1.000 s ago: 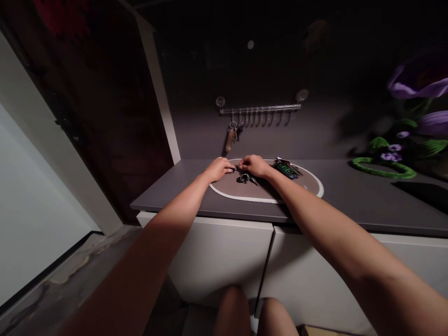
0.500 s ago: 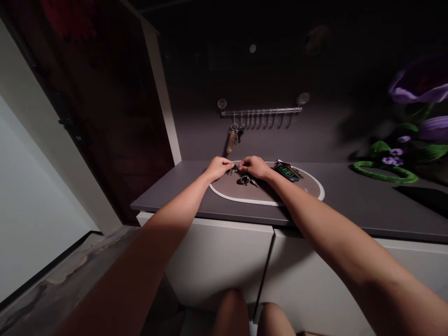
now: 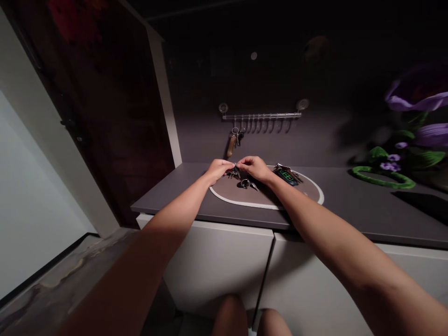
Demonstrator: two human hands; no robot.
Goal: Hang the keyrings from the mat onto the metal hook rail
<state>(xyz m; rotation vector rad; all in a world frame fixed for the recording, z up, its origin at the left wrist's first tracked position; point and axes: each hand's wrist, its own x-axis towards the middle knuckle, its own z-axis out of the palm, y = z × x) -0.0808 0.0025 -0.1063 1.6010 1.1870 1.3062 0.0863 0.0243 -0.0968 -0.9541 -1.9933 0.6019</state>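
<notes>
Both hands meet over the left part of an oval brown mat (image 3: 241, 204) with a white rim. My left hand (image 3: 217, 171) is closed, its thumb and fingertips pinching a small bunch of keys (image 3: 235, 172). From the other side, my right hand (image 3: 255, 168) pinches the top of the same bunch, fingertips almost touching those of the left. Some of the keys dangle under the fingers; the ring itself is too small to make out. Just in front lies a key ring with a dark fob (image 3: 245, 183), which neither hand touches.
Right on the mat sits a keys pile with a dark, green-marked fob (image 3: 287, 176). A clear hook rail (image 3: 262, 115) on the wall carries keys with a brown tag (image 3: 231, 144). Purple flowers with a green ring base (image 3: 383, 179) stand right; a dark door (image 3: 115, 116) is left.
My right hand has come slightly left, so the fingertips of both hands are closer together. The bunch of keys between them shows more clearly. The view has tilted up a little.
</notes>
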